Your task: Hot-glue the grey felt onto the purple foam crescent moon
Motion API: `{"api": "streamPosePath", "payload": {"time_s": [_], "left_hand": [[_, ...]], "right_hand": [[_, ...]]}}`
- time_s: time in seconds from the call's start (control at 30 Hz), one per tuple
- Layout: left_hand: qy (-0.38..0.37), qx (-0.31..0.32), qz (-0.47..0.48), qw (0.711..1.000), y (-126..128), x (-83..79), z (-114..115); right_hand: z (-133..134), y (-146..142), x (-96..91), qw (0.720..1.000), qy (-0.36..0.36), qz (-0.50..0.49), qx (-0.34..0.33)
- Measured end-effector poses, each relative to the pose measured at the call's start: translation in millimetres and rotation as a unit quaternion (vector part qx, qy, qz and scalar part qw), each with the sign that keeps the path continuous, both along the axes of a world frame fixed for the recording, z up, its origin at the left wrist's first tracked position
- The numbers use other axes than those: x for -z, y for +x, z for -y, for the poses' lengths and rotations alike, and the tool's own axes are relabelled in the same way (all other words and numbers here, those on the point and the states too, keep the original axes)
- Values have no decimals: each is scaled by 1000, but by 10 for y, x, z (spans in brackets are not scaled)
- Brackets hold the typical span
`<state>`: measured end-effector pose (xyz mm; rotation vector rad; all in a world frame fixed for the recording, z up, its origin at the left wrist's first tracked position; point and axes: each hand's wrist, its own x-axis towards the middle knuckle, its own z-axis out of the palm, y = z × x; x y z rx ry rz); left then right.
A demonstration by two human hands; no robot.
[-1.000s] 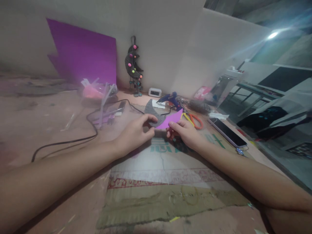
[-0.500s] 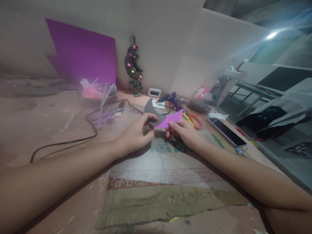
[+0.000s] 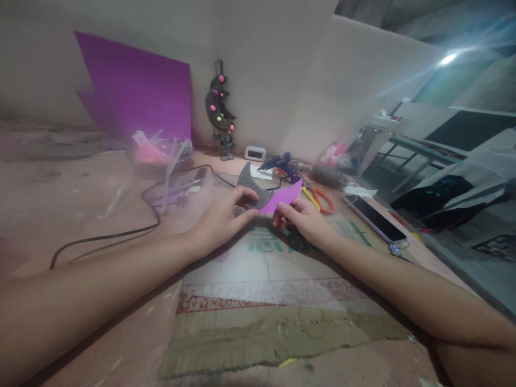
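My left hand [image 3: 221,219] pinches the near end of a grey crescent-shaped cutout [image 3: 250,189], thumb and fingers closed on its edge. My right hand [image 3: 303,217] is closed on a purple paper piece [image 3: 284,195] that lies against the grey cutout and points up to the right. Both hands meet above a flattened cardboard sheet [image 3: 274,279] with green print. Whether the two pieces are stuck together is not visible.
A blue glue gun [image 3: 280,163], orange-handled scissors [image 3: 320,199] and a phone [image 3: 374,217] lie right of my hands. A black cable [image 3: 121,231] runs left. At the wall stand a purple sheet [image 3: 139,91], a moon ornament [image 3: 220,107] and a small clock [image 3: 255,153].
My left fingers have closed a little tighter on the grey cutout, and both hands have shifted very slightly toward me. Everything else is unmoved.
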<state>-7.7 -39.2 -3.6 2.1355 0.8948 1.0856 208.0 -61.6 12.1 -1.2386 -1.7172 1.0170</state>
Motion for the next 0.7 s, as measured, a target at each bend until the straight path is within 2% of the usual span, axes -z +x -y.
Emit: {"api": "streamPosePath", "payload": {"time_s": [0.23,0.37,0.5,0.57,0.7], "left_hand": [[18,79,-62,995,-2,3,87],[-25,49,20,998,8,26,58],[-110,48,140,983,38,31,-62],[-138,60,144,978,42,20,-106],[-131,22,94,987,28,-29,-95]], "right_hand": [[-13,3,24,999,-21,-25,-12],[-15,-8,14,999,-16,-30,-4],[-9,-19,3,1000,-23,14,-4],[-5,-23,0,999,-26,18,-10],[-9,-23,-1,999,-31,-24,-3]]}}
